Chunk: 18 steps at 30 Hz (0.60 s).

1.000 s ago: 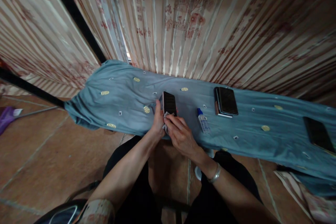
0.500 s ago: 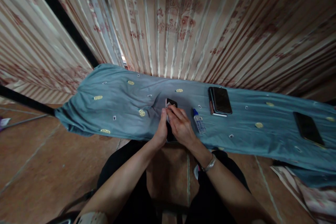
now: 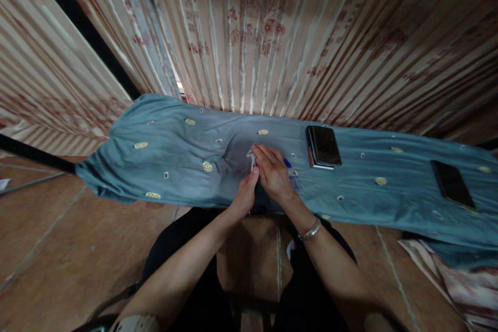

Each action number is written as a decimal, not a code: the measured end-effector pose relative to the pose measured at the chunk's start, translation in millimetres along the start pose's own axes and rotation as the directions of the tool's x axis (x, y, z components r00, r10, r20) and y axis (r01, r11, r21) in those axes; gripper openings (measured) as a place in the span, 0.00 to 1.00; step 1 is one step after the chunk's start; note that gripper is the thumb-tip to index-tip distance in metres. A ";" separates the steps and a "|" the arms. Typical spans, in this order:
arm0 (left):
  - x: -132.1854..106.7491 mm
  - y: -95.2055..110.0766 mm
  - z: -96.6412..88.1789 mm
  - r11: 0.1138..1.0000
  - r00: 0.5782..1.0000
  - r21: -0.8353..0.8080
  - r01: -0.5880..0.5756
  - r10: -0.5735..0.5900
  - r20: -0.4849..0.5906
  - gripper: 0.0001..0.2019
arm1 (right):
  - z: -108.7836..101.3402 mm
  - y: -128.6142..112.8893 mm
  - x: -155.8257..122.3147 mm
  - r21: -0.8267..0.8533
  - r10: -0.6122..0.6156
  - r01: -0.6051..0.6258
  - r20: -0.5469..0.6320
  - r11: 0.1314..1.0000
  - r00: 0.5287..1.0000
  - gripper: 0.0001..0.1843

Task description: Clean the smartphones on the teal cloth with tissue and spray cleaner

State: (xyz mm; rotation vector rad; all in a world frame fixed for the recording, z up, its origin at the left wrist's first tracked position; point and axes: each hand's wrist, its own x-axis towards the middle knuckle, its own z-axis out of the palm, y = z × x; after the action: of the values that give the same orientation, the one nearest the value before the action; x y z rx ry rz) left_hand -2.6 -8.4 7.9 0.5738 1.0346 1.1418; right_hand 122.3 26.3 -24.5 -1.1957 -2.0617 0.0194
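My left hand (image 3: 246,193) is closed round the side of a dark smartphone (image 3: 257,209), which is mostly hidden between my two hands. Bent over it from the right, my right hand (image 3: 273,175) pinches a small greyish cloth (image 3: 252,153) at the phone's upper end. The hands nearly touch at the thumbs. Partly behind my right hand lies a small clear bottle (image 3: 295,181) with a blue cap and blue print.
A stack of phones (image 3: 326,146) lies right of the bottle, and another dark phone (image 3: 453,184) lies farther right. Everything rests on a narrow bench covered in blue-green patterned fabric (image 3: 182,155). A pleated curtain (image 3: 257,36) hangs right behind it.
My right hand has shifted up and turned over the phone with the cloth, hiding the phone's upper end. The view has tilted slightly.
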 end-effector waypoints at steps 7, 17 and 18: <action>0.5 -2.7 -5.8 0.999 1.000 0.053 0.007 -0.008 0.024 0.08 | 3.2 4.3 0.6 -0.028 0.027 -0.029 -0.085 0.999 0.996 0.24; 3.5 -3.2 -11.3 0.996 0.999 0.093 -0.012 0.008 0.043 0.11 | 4.4 12.6 -0.4 -0.035 0.060 -0.064 -0.098 0.997 0.993 0.25; 4.5 -3.6 -13.0 0.997 0.999 0.079 0.011 -0.015 0.045 0.11 | 4.4 14.6 -0.6 -0.036 0.063 -0.067 -0.095 0.997 0.993 0.25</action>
State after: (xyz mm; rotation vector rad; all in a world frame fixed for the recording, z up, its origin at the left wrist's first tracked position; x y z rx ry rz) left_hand -12.2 -7.0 -2.5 0.6521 1.0466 1.0751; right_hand 130.7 35.6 -33.2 -1.2637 -1.9490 -0.0453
